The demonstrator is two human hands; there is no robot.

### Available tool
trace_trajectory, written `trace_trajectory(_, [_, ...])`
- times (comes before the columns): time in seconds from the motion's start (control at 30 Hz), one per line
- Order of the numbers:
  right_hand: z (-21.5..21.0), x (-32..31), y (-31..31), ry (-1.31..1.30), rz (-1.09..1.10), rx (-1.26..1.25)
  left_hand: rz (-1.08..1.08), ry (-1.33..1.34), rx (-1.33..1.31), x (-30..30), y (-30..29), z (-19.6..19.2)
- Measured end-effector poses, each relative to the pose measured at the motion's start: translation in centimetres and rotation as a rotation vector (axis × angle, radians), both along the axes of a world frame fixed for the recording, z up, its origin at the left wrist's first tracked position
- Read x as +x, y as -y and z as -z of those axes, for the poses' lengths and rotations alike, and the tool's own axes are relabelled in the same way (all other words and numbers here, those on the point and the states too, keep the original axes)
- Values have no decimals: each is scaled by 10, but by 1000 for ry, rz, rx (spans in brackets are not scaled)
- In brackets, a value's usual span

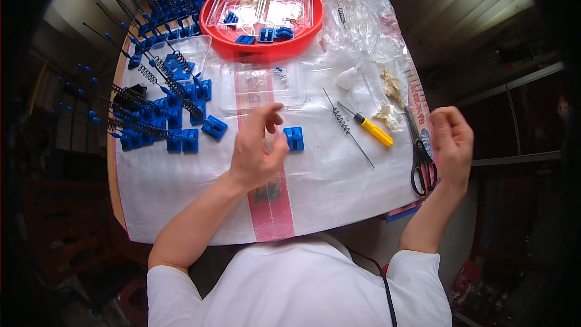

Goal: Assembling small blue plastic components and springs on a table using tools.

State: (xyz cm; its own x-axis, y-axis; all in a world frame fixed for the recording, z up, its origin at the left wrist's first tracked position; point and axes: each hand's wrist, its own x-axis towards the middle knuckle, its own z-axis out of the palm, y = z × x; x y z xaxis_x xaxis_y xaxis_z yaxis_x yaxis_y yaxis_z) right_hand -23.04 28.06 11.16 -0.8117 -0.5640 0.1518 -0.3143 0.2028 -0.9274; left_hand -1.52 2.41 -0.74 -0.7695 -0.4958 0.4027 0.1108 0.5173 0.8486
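Observation:
My left hand (260, 148) hovers over the middle of the white sheet, its fingers curved and apart from the thumb, with nothing visible between them. Just right of its thumb lies a small blue plastic base (293, 138). My right hand (452, 142) is raised past the right table edge, beside the black-handled scissors (422, 166). Its fingers are curled together, and whatever they may hold is hidden. Between the hands lie a black spring on a thin rod (346, 124) and a yellow-handled screwdriver (374, 131).
Many blue bases with springs and rods (166, 109) crowd the left side. A red basin (209, 33) at the back holds clear trays and blue pieces. A clear plastic tray (227, 102) has tiny parts in it. Crumpled plastic bags (369, 24) and paper scraps (390, 118) lie right.

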Motion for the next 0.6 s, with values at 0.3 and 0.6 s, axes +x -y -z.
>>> trace_trajectory(0.3, [28,27,55,280,-558,263,325,-349,1110,1,21,-4])
trace_trajectory(0.6, [39,46,50,354,-472,64,267,-292,1221,1,28,10])
